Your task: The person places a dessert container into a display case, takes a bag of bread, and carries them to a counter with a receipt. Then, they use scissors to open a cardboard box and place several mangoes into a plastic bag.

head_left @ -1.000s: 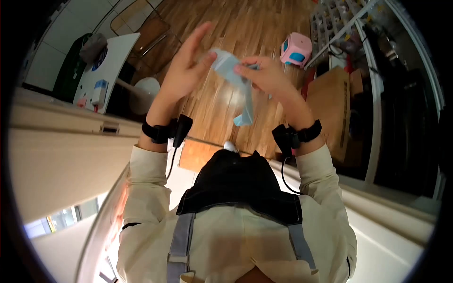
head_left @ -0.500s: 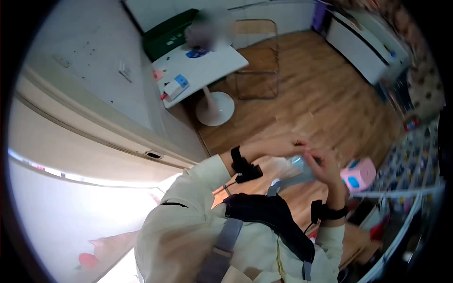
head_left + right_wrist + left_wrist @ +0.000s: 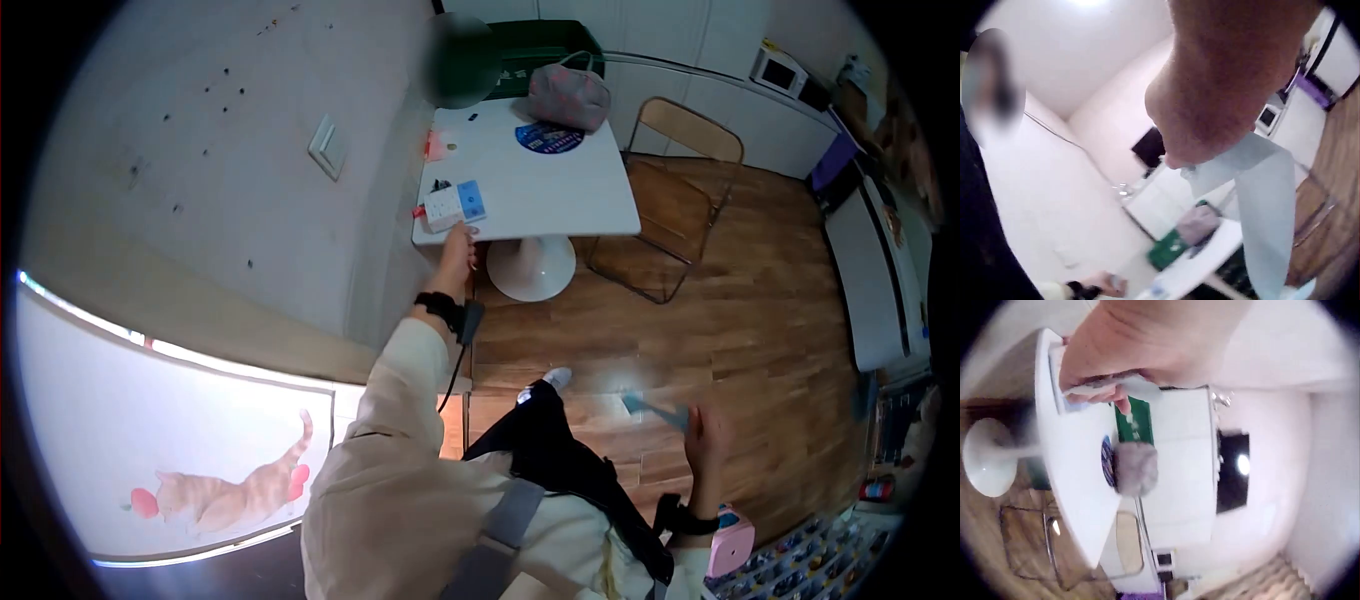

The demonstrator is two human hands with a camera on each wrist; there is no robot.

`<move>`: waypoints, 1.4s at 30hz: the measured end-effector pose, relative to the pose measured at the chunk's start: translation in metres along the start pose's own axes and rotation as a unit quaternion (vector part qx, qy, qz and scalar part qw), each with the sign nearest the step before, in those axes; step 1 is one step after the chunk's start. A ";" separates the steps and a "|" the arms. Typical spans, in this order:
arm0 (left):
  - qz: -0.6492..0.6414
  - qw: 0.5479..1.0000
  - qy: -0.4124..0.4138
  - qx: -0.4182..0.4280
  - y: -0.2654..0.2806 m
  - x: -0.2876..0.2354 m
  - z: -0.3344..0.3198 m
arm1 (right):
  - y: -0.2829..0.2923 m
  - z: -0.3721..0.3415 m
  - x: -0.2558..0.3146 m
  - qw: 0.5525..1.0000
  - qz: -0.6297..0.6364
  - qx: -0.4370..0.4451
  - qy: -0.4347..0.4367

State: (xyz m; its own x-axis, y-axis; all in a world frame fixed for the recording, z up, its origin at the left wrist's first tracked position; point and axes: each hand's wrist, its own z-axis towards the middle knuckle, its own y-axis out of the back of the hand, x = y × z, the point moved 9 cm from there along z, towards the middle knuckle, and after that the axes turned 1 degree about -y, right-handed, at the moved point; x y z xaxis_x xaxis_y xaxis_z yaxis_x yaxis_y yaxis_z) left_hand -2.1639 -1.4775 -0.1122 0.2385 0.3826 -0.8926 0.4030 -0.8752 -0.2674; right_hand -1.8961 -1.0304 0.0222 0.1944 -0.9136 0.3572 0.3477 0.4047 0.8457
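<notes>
In the head view my left hand is held out at the near edge of a white table, close by a white-and-blue box. A pale, crumpled thin piece shows in its curled fingers in the left wrist view; its material cannot be told. My right hand is low on the right and grips one end of a light blue, ribbon-like strip. The strip is thin and folded over, its other part hanging free below the hand in the right wrist view.
On the table are a grey bag and a dark blue fan-shaped item. A folding chair stands beside it, a green bin behind. A pink box-shaped item and a rack of small items are at lower right.
My hands were together at the light blue strip and are now apart. The left has reached out to the table's edge; the right keeps the strip. The view has turned toward the table.
</notes>
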 end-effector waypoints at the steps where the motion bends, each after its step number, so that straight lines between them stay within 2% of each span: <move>1: 0.020 0.999 0.026 -0.014 0.013 -0.013 0.027 | -0.015 -0.012 -0.028 0.999 -0.017 -0.009 -0.035; 2: 0.017 1.000 0.020 -0.017 0.029 -0.018 0.080 | -0.027 -0.020 -0.052 0.997 -0.032 -0.019 -0.070; 3: 0.141 0.974 -0.175 0.020 0.043 -0.034 0.137 | -0.032 -0.029 -0.072 0.988 0.013 -0.006 -0.155; 4: 0.260 0.897 -0.353 0.057 0.044 -0.046 0.158 | -0.036 -0.043 -0.091 0.969 0.053 0.012 -0.241; 5: 0.258 0.898 -0.351 0.055 0.040 -0.068 0.161 | -0.035 -0.058 -0.102 0.961 0.049 -0.015 -0.273; 7: 0.305 0.922 -0.228 -0.061 0.037 -0.109 0.150 | -0.042 -0.060 -0.125 0.950 0.041 -0.043 -0.307; 8: 0.310 0.923 -0.223 -0.054 0.040 -0.107 0.173 | -0.043 -0.062 -0.132 0.942 0.048 -0.056 -0.327; 10: 0.319 0.915 -0.185 -0.160 0.082 -0.090 0.226 | -0.050 -0.081 -0.147 0.925 0.049 -0.066 -0.372; 12: 0.531 0.812 -0.158 -0.182 0.108 -0.068 0.267 | -0.063 -0.060 -0.151 0.944 0.033 -0.067 -0.320; 13: 0.530 0.769 -0.262 -0.244 0.123 -0.065 0.274 | -0.074 -0.056 -0.160 0.912 0.150 -0.085 -0.371; 14: 0.685 0.612 -0.328 -0.219 0.125 -0.050 0.296 | -0.073 -0.037 -0.157 0.862 0.256 -0.122 -0.421; 15: 0.465 0.743 -0.466 -0.125 0.025 -0.097 0.164 | -0.062 -0.013 -0.145 0.826 0.262 -0.101 -0.489; 16: 0.120 0.962 -0.241 -0.039 0.003 -0.084 0.183 | -0.065 -0.015 -0.156 0.812 0.263 -0.107 -0.511; 17: 0.114 0.949 -0.287 0.061 -0.044 -0.082 0.166 | -0.063 -0.015 -0.161 0.749 0.335 -0.198 -0.535; 18: 0.195 0.965 -0.170 0.040 -0.110 -0.076 0.107 | -0.070 -0.032 -0.181 0.685 0.351 -0.311 -0.557; 19: 0.192 0.955 -0.140 0.178 -0.173 -0.044 0.072 | -0.059 -0.009 -0.181 0.628 0.469 -0.331 -0.526; 20: 0.180 0.931 -0.108 0.298 -0.218 -0.015 0.034 | -0.058 0.010 -0.186 0.576 0.595 -0.336 -0.449; 21: 0.201 0.897 -0.084 0.385 -0.264 0.014 -0.008 | -0.042 0.032 -0.182 0.472 0.639 -0.415 -0.444; 22: 0.214 0.859 -0.068 0.460 -0.303 0.037 -0.048 | -0.042 0.046 -0.191 0.441 0.706 -0.405 -0.379; 23: 0.239 0.801 -0.100 0.539 -0.344 0.058 -0.085 | -0.037 0.060 -0.202 0.413 0.769 -0.385 -0.301; 24: 0.260 0.737 -0.137 0.609 -0.382 0.074 -0.119 | -0.029 0.069 -0.211 0.413 0.767 -0.394 -0.294; 25: 0.193 0.711 0.020 0.675 -0.412 0.091 -0.161 | -0.016 0.073 -0.220 0.389 0.760 -0.421 -0.306; 26: 0.123 0.664 0.179 0.716 -0.437 0.097 -0.206 | -0.006 0.072 -0.234 0.364 0.753 -0.444 -0.321; 27: 0.124 0.661 0.177 0.719 -0.461 0.099 -0.227 | 0.004 0.064 -0.252 0.379 0.734 -0.456 -0.331; 28: 0.038 0.600 0.331 0.727 -0.479 0.105 -0.263 | 0.013 0.060 -0.269 0.375 0.733 -0.462 -0.329; 29: -0.047 0.517 0.474 0.711 -0.491 0.106 -0.295 | 0.035 0.044 -0.284 0.435 0.649 -0.516 -0.352; 30: -0.040 0.509 0.480 0.713 -0.511 0.116 -0.304 | 0.058 0.026 -0.298 0.484 0.554 -0.563 -0.375; 32: -0.032 0.459 0.501 0.734 -0.549 0.137 -0.325 | 0.083 0.005 -0.323 0.488 0.499 -0.607 -0.379; 33: 0.036 0.455 0.460 0.762 -0.566 0.152 -0.335 | 0.098 -0.007 -0.333 0.499 0.449 -0.639 -0.376; 34: 0.040 0.445 0.466 0.764 -0.583 0.163 -0.346 | 0.108 -0.012 -0.347 0.494 0.441 -0.647 -0.377; 36: 0.018 0.419 0.546 0.725 -0.608 0.187 -0.371 | 0.127 -0.030 -0.368 0.467 0.409 -0.675 -0.400; 37: 0.029 0.422 0.559 0.713 -0.618 0.198 -0.379 | 0.134 -0.036 -0.377 0.461 0.398 -0.682 -0.406; 39: 0.041 0.395 0.587 0.705 -0.633 0.213 -0.401 | 0.148 -0.045 -0.387 0.434 0.382 -0.723 -0.379; 40: 0.049 0.377 0.601 0.703 -0.643 0.217 -0.413 | 0.154 -0.046 -0.391 0.430 0.372 -0.729 -0.380; 42: 0.085 0.356 0.589 0.721 -0.658 0.230 -0.432 | 0.168 -0.052 -0.394 0.445 0.293 -0.724 -0.438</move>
State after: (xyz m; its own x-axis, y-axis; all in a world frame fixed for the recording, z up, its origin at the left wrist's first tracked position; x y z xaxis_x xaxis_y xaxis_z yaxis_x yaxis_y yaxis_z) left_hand -1.9926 -0.6854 0.0149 0.6986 -0.5961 -0.3959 -0.3744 0.1670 -0.9121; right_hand -1.8669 -0.6005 0.0029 0.4290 -0.0419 0.9023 0.8226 -0.3947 -0.4094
